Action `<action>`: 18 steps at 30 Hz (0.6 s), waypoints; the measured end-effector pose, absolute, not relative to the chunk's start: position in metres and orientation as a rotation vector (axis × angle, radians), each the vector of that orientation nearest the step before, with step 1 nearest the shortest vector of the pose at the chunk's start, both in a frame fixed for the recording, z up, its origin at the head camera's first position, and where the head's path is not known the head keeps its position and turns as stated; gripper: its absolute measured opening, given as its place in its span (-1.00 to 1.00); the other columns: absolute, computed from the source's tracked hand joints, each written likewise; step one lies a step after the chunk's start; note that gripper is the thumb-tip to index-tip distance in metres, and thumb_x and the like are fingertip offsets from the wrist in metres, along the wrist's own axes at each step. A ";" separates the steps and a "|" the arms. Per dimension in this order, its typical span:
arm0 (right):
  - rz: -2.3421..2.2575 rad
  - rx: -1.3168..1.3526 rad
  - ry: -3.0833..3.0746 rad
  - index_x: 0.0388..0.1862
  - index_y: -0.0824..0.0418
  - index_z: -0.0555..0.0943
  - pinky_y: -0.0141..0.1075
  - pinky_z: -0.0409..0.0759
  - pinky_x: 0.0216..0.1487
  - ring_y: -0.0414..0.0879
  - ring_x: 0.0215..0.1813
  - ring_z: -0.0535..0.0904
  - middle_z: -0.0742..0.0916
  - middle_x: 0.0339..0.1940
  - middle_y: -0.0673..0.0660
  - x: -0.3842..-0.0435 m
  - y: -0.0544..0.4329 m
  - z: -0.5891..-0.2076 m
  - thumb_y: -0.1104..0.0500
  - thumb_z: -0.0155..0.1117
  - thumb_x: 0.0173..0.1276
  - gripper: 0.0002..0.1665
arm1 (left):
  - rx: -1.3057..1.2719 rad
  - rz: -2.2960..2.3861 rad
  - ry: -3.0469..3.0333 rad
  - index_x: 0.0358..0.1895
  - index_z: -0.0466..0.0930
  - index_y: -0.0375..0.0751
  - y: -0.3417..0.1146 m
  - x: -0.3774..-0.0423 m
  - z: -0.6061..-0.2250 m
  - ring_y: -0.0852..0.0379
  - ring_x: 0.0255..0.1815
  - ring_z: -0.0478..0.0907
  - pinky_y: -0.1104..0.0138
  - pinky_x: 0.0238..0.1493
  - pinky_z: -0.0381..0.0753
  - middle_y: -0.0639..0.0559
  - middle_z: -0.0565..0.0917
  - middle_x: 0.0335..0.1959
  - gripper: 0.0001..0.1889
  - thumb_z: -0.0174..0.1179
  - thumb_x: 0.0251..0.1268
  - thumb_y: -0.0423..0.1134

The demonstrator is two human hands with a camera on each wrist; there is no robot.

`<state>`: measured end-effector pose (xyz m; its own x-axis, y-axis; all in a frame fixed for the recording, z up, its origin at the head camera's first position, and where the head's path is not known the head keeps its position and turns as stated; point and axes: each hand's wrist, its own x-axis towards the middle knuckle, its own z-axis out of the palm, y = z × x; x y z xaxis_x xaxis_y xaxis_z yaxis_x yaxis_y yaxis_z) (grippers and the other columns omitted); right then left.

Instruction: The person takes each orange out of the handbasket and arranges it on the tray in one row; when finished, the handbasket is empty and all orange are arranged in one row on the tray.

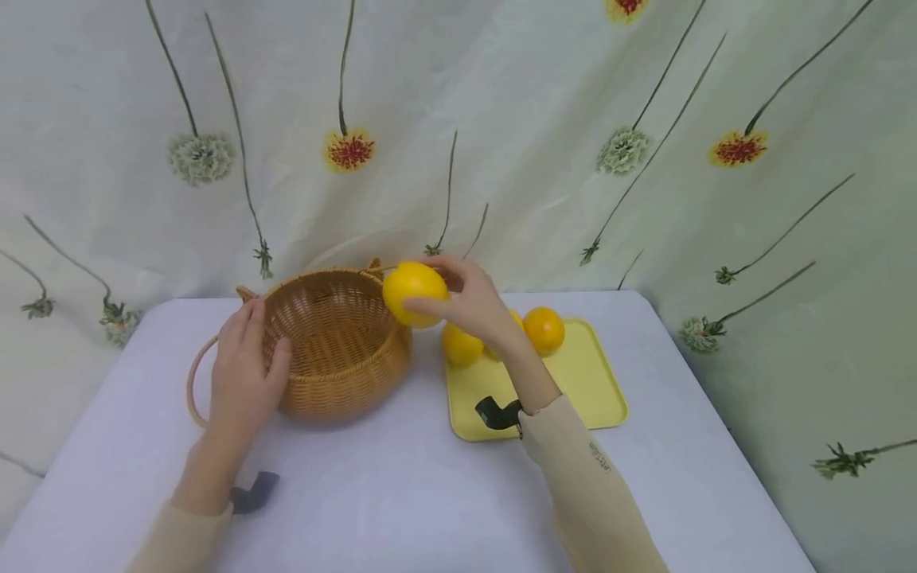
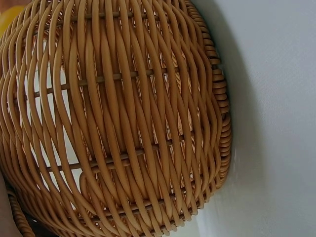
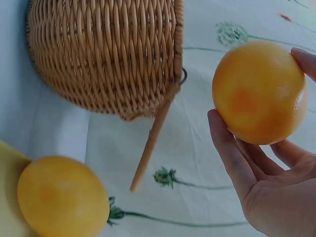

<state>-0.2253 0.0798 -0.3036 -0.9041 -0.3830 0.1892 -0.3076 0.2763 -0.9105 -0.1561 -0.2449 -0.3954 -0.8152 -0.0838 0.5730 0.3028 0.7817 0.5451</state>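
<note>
My right hand (image 1: 469, 294) pinches an orange (image 3: 259, 94) between thumb and fingers. It is raised beside the right rim of a wicker basket (image 1: 344, 394), overlapping that rim in the head view. No fruit shows inside the basket. My left hand (image 1: 247, 366) grips the basket's left rim, its fingers along the edge and its thumb on the near side. In the left wrist view the woven wall of the basket (image 2: 133, 98) fills most of the picture, with only a sliver of the hand at the lower left.
A yellow tray (image 1: 469, 418) stands right of the basket. Several more oranges lie toward its back, one orange (image 1: 544, 330) at the right of the group; my right forearm partly covers them. A loop handle (image 1: 193, 382) sticks out left of the basket. Behind the white table (image 1: 344, 509) hangs a flowered cloth (image 1: 530, 95).
</note>
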 end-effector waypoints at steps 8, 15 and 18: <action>-1.779 -0.543 2.497 0.28 -0.12 0.66 0.04 0.56 0.36 -0.07 0.25 0.61 0.76 0.15 -0.11 -0.219 0.123 -0.332 -0.13 0.56 0.30 -0.42 | -0.159 -0.854 -2.379 0.61 0.19 -0.45 -0.242 -0.152 -0.396 -0.39 0.65 0.15 -0.14 0.70 0.07 -0.44 0.28 0.60 -0.30 0.02 0.54 -0.13; -1.800 -0.443 2.474 0.30 -0.06 0.66 -0.07 0.67 0.19 0.02 0.20 0.64 0.76 0.19 -0.02 -0.216 0.153 -0.353 -0.10 0.55 0.32 -0.41 | -0.163 -0.848 -2.371 0.60 0.20 -0.47 -0.243 -0.153 -0.394 -0.38 0.64 0.16 -0.13 0.70 0.08 -0.45 0.29 0.59 -0.30 0.01 0.54 -0.13; -1.800 -0.396 2.497 0.34 -0.05 0.64 -0.10 0.69 0.14 0.03 0.17 0.65 0.76 0.20 0.01 -0.216 0.163 -0.357 -0.11 0.55 0.32 -0.37 | -0.162 -0.843 -2.370 0.60 0.20 -0.47 -0.244 -0.153 -0.395 -0.38 0.64 0.16 -0.13 0.70 0.09 -0.45 0.29 0.59 -0.30 0.02 0.54 -0.13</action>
